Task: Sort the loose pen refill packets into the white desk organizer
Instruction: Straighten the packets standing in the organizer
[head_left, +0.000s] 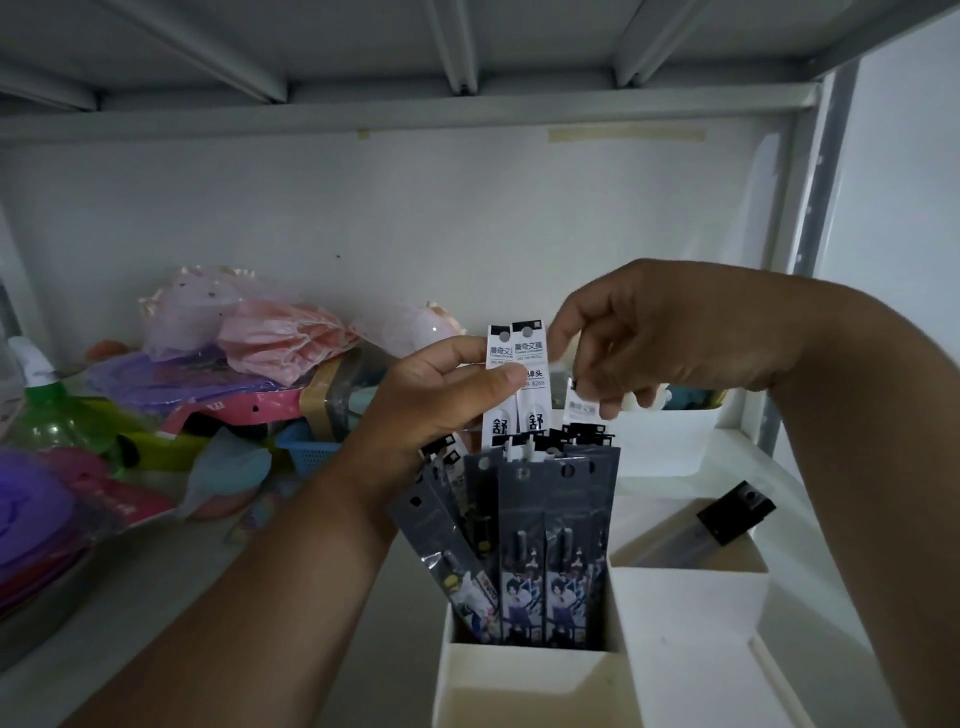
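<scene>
Two white pen refill packets (529, 358) with black print stand upright above the white desk organizer (524, 670). My left hand (441, 395) pinches them between thumb and fingers. Touching their top right edge from the right are the curled fingers of my right hand (649, 338), which also seems to hold a small white piece (582, 408) underneath. Several dark grey refill packets (550, 540) with cartoon figures stand packed in the organizer's left compartment, some leaning left. One black packet (735, 512) lies in the right compartment.
A heap of coloured plastic bags, pink mesh and a green bottle (47, 410) fills the shelf's left side. Behind the organizer stands a white bin (670, 431). The metal shelf upright (821, 208) is at the right, and the shelf above hangs low.
</scene>
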